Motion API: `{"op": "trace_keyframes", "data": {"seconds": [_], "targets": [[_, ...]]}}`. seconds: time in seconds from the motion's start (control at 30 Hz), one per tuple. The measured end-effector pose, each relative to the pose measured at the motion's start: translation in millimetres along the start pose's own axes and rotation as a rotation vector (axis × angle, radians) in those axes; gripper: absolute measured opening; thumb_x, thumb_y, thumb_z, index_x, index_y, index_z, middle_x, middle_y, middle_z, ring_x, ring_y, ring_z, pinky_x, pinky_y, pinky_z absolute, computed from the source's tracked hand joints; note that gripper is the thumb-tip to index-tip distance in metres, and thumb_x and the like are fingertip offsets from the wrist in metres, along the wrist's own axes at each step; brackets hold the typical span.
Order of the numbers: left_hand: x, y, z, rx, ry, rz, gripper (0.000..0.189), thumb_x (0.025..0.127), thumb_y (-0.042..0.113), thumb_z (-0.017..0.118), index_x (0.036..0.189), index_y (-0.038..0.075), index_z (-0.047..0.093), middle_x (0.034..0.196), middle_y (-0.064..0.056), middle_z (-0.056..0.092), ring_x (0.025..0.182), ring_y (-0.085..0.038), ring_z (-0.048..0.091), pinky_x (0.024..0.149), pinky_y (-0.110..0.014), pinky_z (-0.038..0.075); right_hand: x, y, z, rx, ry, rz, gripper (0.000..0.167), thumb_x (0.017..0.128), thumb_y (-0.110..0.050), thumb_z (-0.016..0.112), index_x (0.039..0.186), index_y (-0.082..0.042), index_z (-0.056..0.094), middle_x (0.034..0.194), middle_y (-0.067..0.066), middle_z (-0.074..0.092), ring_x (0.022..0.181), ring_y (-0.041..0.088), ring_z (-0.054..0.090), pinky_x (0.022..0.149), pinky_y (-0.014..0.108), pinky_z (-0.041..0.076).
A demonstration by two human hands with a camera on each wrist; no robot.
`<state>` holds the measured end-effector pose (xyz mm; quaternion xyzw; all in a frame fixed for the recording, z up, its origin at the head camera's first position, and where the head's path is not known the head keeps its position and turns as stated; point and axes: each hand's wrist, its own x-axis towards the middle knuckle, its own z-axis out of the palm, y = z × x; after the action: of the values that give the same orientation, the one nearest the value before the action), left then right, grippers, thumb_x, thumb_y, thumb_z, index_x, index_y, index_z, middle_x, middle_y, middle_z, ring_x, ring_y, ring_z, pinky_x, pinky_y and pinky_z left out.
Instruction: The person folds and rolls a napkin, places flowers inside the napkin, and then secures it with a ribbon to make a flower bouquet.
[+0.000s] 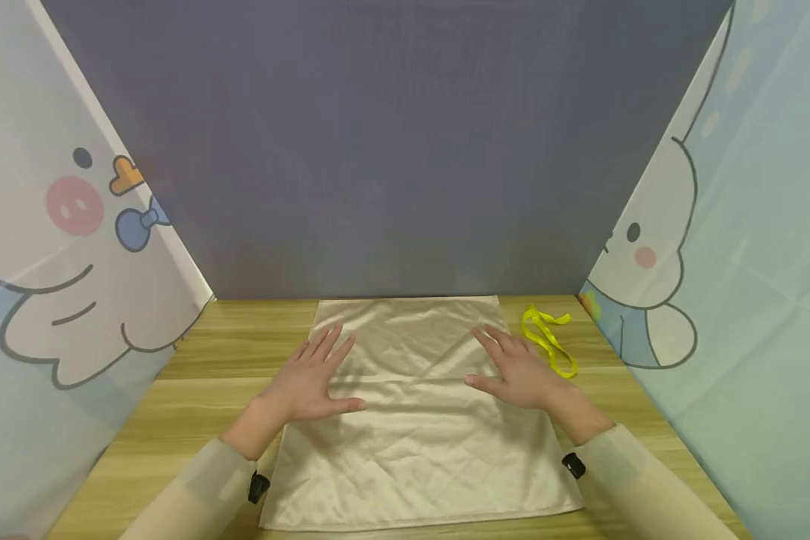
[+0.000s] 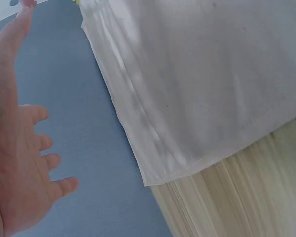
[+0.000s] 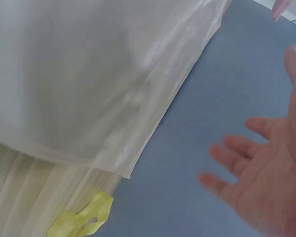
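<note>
A cream satin cloth point(image 1: 405, 450) lies spread flat on the wooden table, lightly wrinkled, with its far edge near the grey back wall. My left hand point(image 1: 310, 379) is over the cloth's left side, palm down, fingers spread and thumb pointing inward. Over the right side, my right hand point(image 1: 516, 371) mirrors it with spread fingers. Neither hand holds anything. In the left wrist view the fingers point(image 2: 44, 143) stretch out apart from the cloth point(image 2: 187, 74). The right wrist view has the fingers point(image 3: 237, 153) extended beside the cloth's edge.
A loosely looped yellow ribbon point(image 1: 547, 337) lies on the table point(image 1: 196, 420), right of the cloth near the back. The grey wall point(image 1: 398, 150) closes off the far side. Curtains with cartoon animals point(image 1: 74, 285) hang on the left and right.
</note>
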<state>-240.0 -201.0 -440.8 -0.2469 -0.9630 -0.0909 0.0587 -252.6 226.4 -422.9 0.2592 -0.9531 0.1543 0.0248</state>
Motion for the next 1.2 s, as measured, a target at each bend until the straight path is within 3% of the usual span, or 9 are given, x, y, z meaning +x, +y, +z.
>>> {"op": "trace_keyframes", "data": {"seconds": [0.07, 0.17, 0.3, 0.53, 0.67, 0.8, 0.97, 1.2], "targets": [[0.0, 0.4, -1.6, -0.045, 0.007, 0.008, 0.108, 0.095, 0.078, 0.066, 0.175, 0.015, 0.031, 0.182, -0.018, 0.023, 0.163, -0.048, 0.034, 0.123, -0.073, 0.039, -2.3, 3.4, -2.3, 0.048, -0.011, -0.009, 0.081, 0.108, -0.059, 0.063, 0.169, -0.010, 0.040, 0.168, 0.022, 0.049, 0.146, 0.049, 0.056, 0.116, 0.070, 0.045], [-0.9, 1.0, -3.2, -0.161, 0.012, 0.018, 0.085, 0.103, 0.062, 0.068, 0.167, 0.010, 0.045, 0.169, -0.020, 0.048, 0.146, -0.045, 0.058, 0.112, -0.067, 0.052, -7.2, 9.5, -4.9, 0.112, -0.047, -0.047, 0.065, 0.110, -0.051, 0.064, 0.157, -0.008, 0.057, 0.152, 0.017, 0.065, 0.123, 0.035, 0.074, 0.099, 0.051, 0.061], [-3.0, 2.2, -4.4, -0.336, -0.007, 0.053, 0.058, 0.109, 0.042, 0.069, 0.154, 0.007, 0.062, 0.146, -0.017, 0.070, 0.121, -0.035, 0.074, 0.098, -0.052, 0.063, -16.2, 19.6, -5.9, 0.220, -0.130, -0.090, 0.046, 0.110, -0.040, 0.068, 0.140, -0.004, 0.071, 0.131, 0.008, 0.077, 0.100, 0.013, 0.074, 0.084, 0.032, 0.061], [-9.3, 6.4, -0.2, -0.461, -0.082, 0.147, 0.042, 0.110, 0.032, 0.069, 0.139, 0.002, 0.072, 0.122, -0.010, 0.080, 0.106, -0.020, 0.077, 0.095, -0.045, 0.063, -41.8, 39.6, -1.9, 0.414, -0.286, -0.076, 0.033, 0.107, -0.030, 0.073, 0.128, -0.004, 0.076, 0.108, -0.006, 0.079, 0.092, 0.001, 0.067, 0.078, 0.025, 0.057], [-14.3, 8.8, 3.9, -0.524, -0.090, 0.159, 0.037, 0.109, 0.024, 0.070, 0.137, 0.000, 0.073, 0.118, -0.008, 0.081, 0.103, -0.014, 0.075, 0.091, -0.037, 0.063, -56.4, 51.6, 0.6, 0.571, -0.377, -0.078, 0.028, 0.105, -0.021, 0.075, 0.124, -0.001, 0.076, 0.107, 0.000, 0.079, 0.093, 0.002, 0.068, 0.079, 0.024, 0.058], [-19.7, 11.6, 7.7, -0.581, -0.113, 0.150, 0.040, 0.110, 0.029, 0.069, 0.137, 0.000, 0.073, 0.119, -0.005, 0.081, 0.104, -0.010, 0.073, 0.090, -0.032, 0.061, -71.1, 62.2, 2.7, 0.704, -0.460, -0.092, 0.023, 0.102, -0.013, 0.078, 0.121, 0.000, 0.077, 0.107, 0.010, 0.079, 0.093, 0.003, 0.068, 0.078, 0.023, 0.058], [-24.5, 16.2, 9.9, -0.606, -0.120, 0.139, 0.041, 0.111, 0.034, 0.068, 0.135, 0.002, 0.074, 0.117, 0.000, 0.080, 0.104, -0.009, 0.073, 0.090, -0.031, 0.061, -87.1, 74.7, 4.5, 0.751, -0.542, -0.119, 0.017, 0.096, -0.008, 0.082, 0.113, -0.005, 0.079, 0.099, 0.018, 0.073, 0.086, -0.001, 0.061, 0.072, 0.019, 0.052], [-27.7, 20.9, 11.8, -0.604, -0.110, 0.161, 0.038, 0.110, 0.029, 0.070, 0.133, 0.000, 0.075, 0.118, -0.005, 0.081, 0.102, -0.008, 0.073, 0.088, -0.029, 0.061, -103.2, 82.1, 2.6, 0.725, -0.609, -0.192, 0.020, 0.090, -0.009, 0.087, 0.109, -0.011, 0.081, 0.092, 0.021, 0.059, 0.085, -0.001, 0.054, 0.071, 0.019, 0.045]]}}
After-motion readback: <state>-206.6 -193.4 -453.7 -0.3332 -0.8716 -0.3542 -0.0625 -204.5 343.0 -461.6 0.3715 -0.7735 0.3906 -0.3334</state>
